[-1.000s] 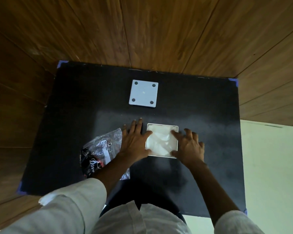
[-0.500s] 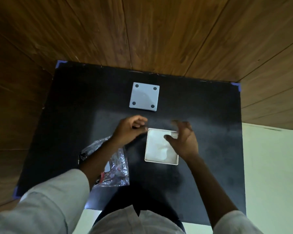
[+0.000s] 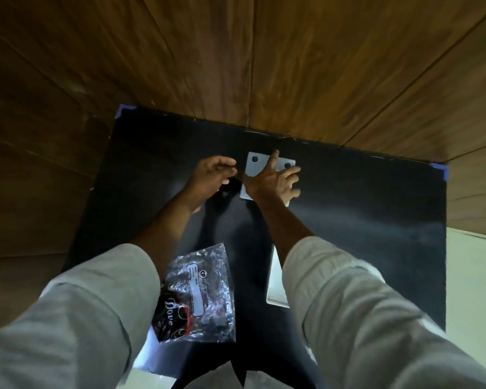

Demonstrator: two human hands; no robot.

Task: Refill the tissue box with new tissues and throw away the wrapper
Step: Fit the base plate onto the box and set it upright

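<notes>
A grey square plate (image 3: 256,170) with dark round feet lies at the far middle of the black mat (image 3: 362,209). My right hand (image 3: 272,182) is spread over this plate and grips it, covering most of it. My left hand (image 3: 212,176) hovers at the plate's left edge with curled fingers, holding nothing. The white tissue box (image 3: 274,279) sits near me, and only a strip of it shows beside my right sleeve. The crumpled clear wrapper (image 3: 201,290) with dark print lies to the left of the box.
Wood panelling surrounds the mat at the back and on both sides. Blue tape marks the mat's far corners (image 3: 439,171). A pale floor (image 3: 472,276) shows to the right. My sleeves fill the near part of the view.
Both hands left the tissue box and reached forward to the grey plate. The right hand now lies on the plate. My head moved forward, so the box and wrapper sit lower in view.
</notes>
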